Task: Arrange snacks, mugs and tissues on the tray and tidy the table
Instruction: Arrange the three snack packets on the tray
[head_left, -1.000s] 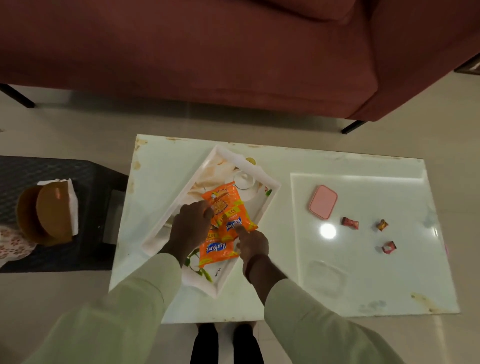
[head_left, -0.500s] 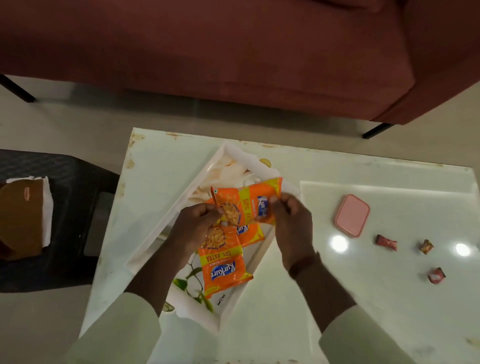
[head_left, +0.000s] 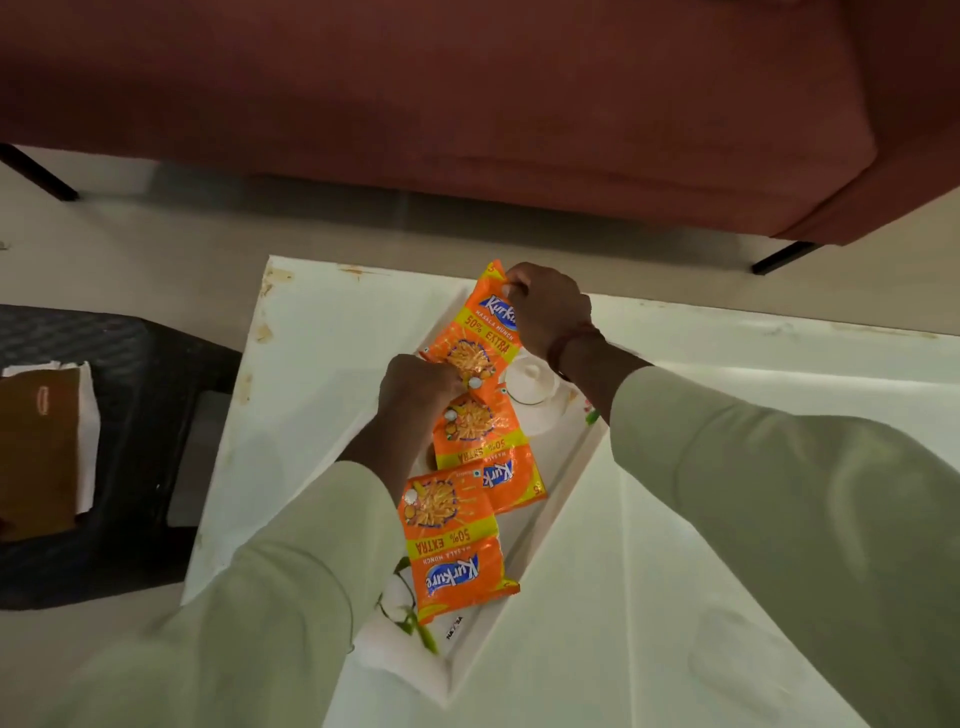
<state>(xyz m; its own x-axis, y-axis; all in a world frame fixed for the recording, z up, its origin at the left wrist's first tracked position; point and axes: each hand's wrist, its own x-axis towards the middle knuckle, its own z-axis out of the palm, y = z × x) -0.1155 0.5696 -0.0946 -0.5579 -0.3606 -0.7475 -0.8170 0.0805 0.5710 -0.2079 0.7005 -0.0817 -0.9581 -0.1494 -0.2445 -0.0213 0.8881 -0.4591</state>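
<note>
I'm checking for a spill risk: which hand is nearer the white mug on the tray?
Right. The right hand's wrist passes just beside the white mug, almost over its rim, fingers pinching the far Kurkure packet. The left hand grips that packet's near end, farther left.

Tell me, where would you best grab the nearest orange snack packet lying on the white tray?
Probably the flat sealed near edge of the nearest orange snack packet, pinched from the person's side. It lies flat on the white tray, that end is free, and its far end touches the next packet.
</note>
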